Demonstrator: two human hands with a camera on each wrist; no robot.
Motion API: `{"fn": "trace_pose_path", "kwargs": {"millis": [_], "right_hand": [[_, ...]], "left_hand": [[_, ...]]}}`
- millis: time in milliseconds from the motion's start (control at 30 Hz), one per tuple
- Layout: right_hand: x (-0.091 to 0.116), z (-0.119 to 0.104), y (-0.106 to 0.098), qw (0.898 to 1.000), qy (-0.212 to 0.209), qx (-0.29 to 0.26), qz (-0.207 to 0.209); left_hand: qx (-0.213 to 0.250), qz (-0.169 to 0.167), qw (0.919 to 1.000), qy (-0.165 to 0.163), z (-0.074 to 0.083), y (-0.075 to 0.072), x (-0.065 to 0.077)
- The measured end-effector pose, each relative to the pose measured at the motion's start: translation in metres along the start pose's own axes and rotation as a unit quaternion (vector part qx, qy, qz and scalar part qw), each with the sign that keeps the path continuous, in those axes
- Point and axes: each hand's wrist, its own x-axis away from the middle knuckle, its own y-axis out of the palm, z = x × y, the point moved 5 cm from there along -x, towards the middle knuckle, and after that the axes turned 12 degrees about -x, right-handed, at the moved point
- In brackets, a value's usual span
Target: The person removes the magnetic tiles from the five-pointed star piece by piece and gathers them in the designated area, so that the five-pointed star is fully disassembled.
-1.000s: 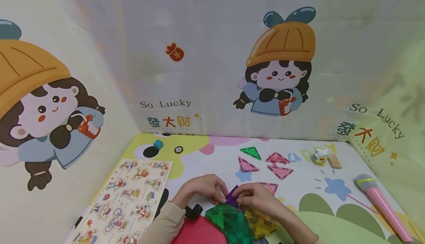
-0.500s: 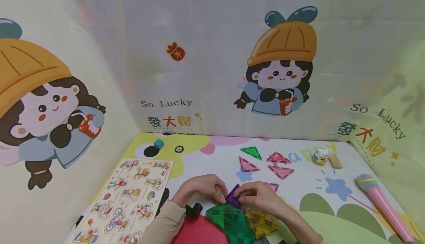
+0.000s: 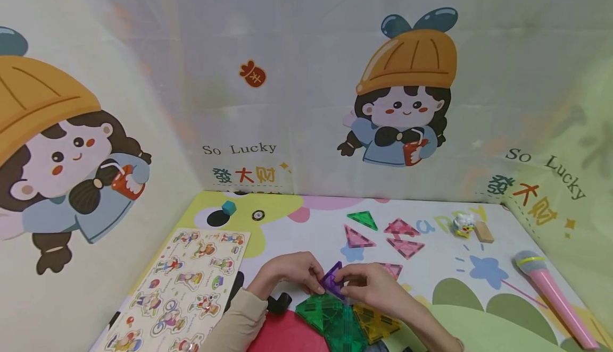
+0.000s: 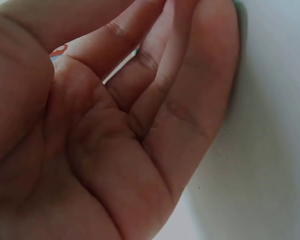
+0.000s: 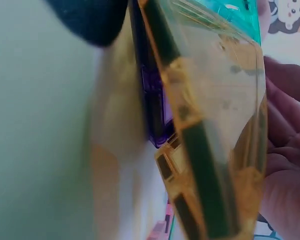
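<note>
One purple tile, lower centre, is pinched by the right hand; the left hand meets its edge, grip unclear to me.

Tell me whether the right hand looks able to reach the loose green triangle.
Probably yes, though the right hand would first have to let go of the purple tile it pinches; only flat pink triangles lie near the path to the green triangle.
</note>
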Motion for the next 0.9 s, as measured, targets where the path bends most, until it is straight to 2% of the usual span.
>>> {"fn": "trace_pose_path", "kwargs": {"millis": [100, 333, 467, 600, 733, 800, 900], "right_hand": [[-0.001, -0.002, -0.004, 1.000, 0.010, -0.011, 0.021], [-0.004, 0.013, -0.022, 0.991, 0.059, 0.014, 0.121], [-0.006, 0.021, -0.025, 0.987, 0.083, 0.040, 0.133], [-0.007, 0.023, -0.024, 0.986, 0.094, 0.079, 0.114], [-0.004, 0.022, -0.021, 0.989, 0.096, 0.093, 0.065], [-0.002, 0.020, -0.018, 0.993, 0.083, 0.083, 0.026], [-0.001, 0.016, -0.010, 0.997, 0.065, 0.036, -0.036]], "left_hand": [[-0.001, -0.002, 1.0000, 0.004, 0.000, 0.000, 0.000], [0.015, -0.009, 0.9999, -0.002, 0.000, 0.000, 0.001], [0.011, -0.019, 0.9997, -0.007, -0.001, 0.000, 0.003], [0.011, -0.048, 0.9985, -0.024, -0.003, 0.000, 0.007], [0.022, -0.084, 0.9958, -0.030, -0.003, 0.001, 0.011], [0.027, -0.094, 0.9949, -0.024, -0.002, 0.001, 0.012], [0.034, -0.099, 0.9943, -0.018, -0.002, 0.001, 0.012]]}}
